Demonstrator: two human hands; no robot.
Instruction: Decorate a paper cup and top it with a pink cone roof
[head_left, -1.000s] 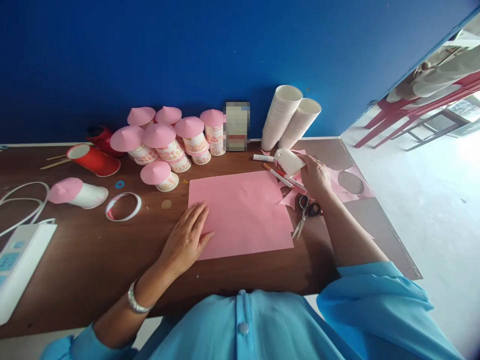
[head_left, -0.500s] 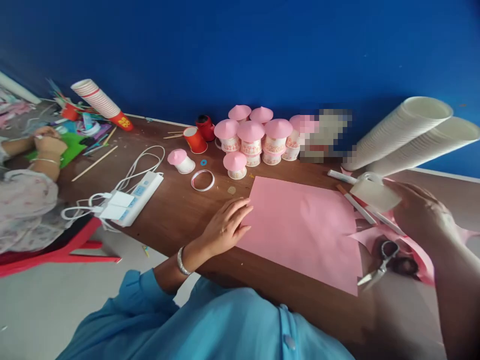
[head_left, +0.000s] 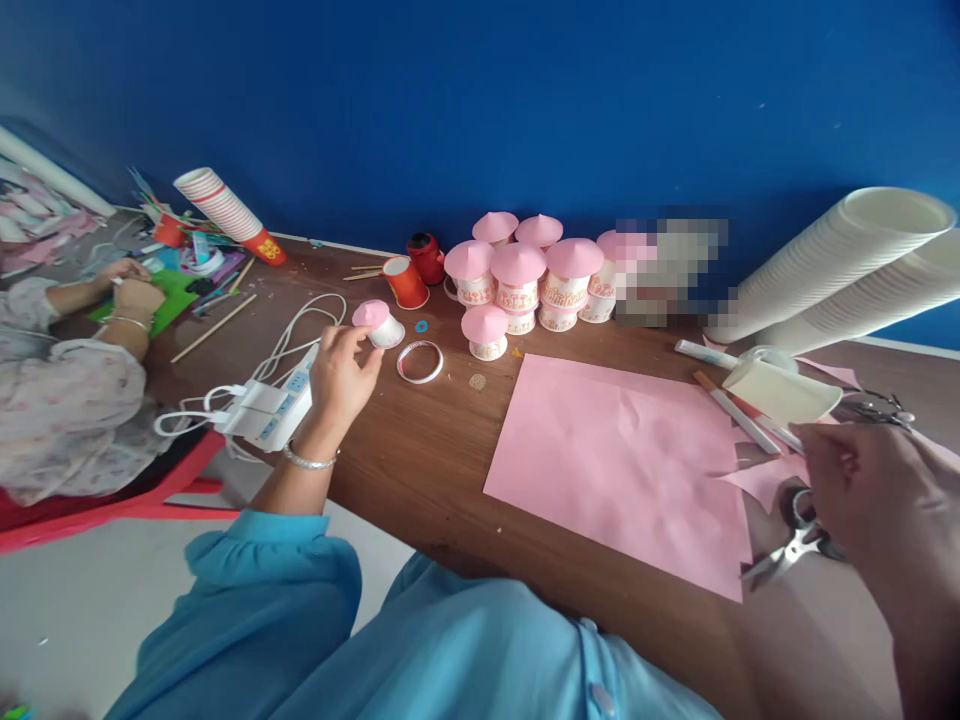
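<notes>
My left hand (head_left: 341,375) hovers over the brown table (head_left: 420,470) with its fingers apart and empty, just left of a white cup with a pink cap (head_left: 379,322) lying on its side. My right hand (head_left: 877,490) is at the right edge, blurred, its fingers curled over the handles of the scissors (head_left: 795,545); whether it grips them is unclear. A plain white cup (head_left: 780,392) lies beside the markers (head_left: 731,410), just above that hand. A pink paper sheet (head_left: 622,460) lies flat between my hands.
Several pink-capped cups (head_left: 517,280) stand by the blue wall, with red cups (head_left: 405,282), a white ring (head_left: 420,361) and a power strip (head_left: 274,410). Two stacks of white cups (head_left: 840,260) lean at right. Another person (head_left: 75,400) works at far left.
My left hand left the pink sheet's edge and moved left toward the capped cup on its side. My right hand let go of the white cup and dropped to the scissors. The view swung left.
</notes>
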